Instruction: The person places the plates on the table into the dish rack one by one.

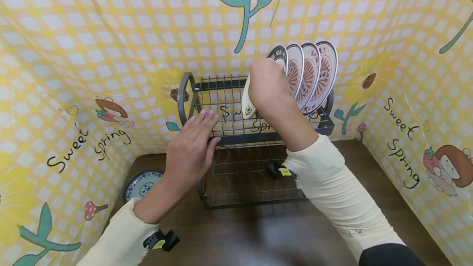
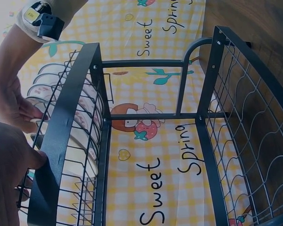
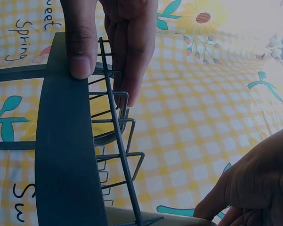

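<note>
A dark metal two-tier dish rack stands before me. My right hand pinches the edge of a cream plate, which stands in the upper tier with a small dark pattern showing on it. Its upper part is hidden behind the hand. Just right of it, a dark-rimmed plate stands upright, followed by 3 plates with reddish patterns. My left hand holds the upper tier's front bar near the left end. In the right wrist view its thumb presses the bar's front, with the fingers behind.
A blue-and-white patterned plate lies on the brown table left of the rack, partly behind my left forearm. The lower tier has wavy wires. Yellow checked cloth surrounds the table at the back and sides.
</note>
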{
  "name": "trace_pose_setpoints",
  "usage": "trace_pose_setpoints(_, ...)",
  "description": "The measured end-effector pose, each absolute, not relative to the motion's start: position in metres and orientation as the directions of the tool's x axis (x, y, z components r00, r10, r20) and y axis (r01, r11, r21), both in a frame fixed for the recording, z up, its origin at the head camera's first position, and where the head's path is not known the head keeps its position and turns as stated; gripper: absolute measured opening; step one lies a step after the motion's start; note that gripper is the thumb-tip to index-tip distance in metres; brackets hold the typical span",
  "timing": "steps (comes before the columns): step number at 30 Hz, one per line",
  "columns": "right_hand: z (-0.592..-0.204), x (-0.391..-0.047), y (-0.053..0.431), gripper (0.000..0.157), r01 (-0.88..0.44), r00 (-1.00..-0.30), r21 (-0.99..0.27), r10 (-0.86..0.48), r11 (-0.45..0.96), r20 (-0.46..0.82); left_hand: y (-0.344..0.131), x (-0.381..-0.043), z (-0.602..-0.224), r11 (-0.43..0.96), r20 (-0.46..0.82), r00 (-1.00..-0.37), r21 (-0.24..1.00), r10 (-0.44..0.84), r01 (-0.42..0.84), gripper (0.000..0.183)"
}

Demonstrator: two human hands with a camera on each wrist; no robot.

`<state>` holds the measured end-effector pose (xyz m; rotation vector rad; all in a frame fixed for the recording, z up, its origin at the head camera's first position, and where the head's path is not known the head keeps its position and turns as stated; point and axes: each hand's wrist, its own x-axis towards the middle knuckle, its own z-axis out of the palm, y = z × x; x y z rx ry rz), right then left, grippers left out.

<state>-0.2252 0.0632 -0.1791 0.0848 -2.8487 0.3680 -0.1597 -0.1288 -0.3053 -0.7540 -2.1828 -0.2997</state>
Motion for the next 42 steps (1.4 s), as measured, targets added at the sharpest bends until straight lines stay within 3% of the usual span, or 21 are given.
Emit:
trace_pose_setpoints(9,-0.183,-0.224,0.063,0.025,-0.106,-0.958,-0.205,-0.045,0.973,0.282,-0.132,-0.162,-0.307,0.798,0.747,-0.511,-0.043,0.426,0.602,0.049)
trace_pose_setpoints(14,-0.181,-0.195,0.076,0.033,-0.138,-0.922,-0.226,-0.042,0.964,0.384,-0.129,-0.162,-0.309,0.792,0.752,-0.5,-0.048,0.43,0.608,0.049)
trace_pose_setpoints(17,-0.19,-0.168,0.098,0.036,-0.242,-0.811,-0.294,-0.027,0.925,0.584,-0.127,-0.163,-0.309,0.788,0.755,-0.491,-0.055,0.435,0.613,0.05)
trace_pose_setpoints(20,-0.205,-0.148,0.126,0.03,-0.388,-0.626,-0.304,-0.007,0.87,0.78,-0.125,-0.163,-0.309,0.785,0.758,-0.483,-0.061,0.438,0.617,0.05)
trace_pose_setpoints(23,-0.218,-0.138,0.154,0.027,-0.456,-0.528,-0.321,0.038,0.83,0.848,-0.123,-0.163,-0.31,0.785,0.761,-0.481,-0.059,0.435,0.617,0.049)
trace_pose_setpoints(33,-0.282,-0.143,0.231,0.022,-0.399,-0.601,-0.3,-0.001,0.866,0.799,-0.123,-0.162,-0.311,0.777,0.763,-0.478,-0.05,0.435,0.627,0.049)
trace_pose_setpoints(38,-0.305,-0.151,0.247,0.046,-0.462,-0.63,-0.233,-0.131,0.856,0.766,-0.122,-0.162,-0.311,0.78,0.768,-0.476,-0.05,0.43,0.624,0.049)
trace_pose_setpoints(42,-0.314,-0.159,0.25,0.055,-0.55,-0.577,-0.196,-0.2,0.812,0.792,-0.123,-0.162,-0.311,0.782,0.77,-0.475,-0.05,0.426,0.621,0.05)
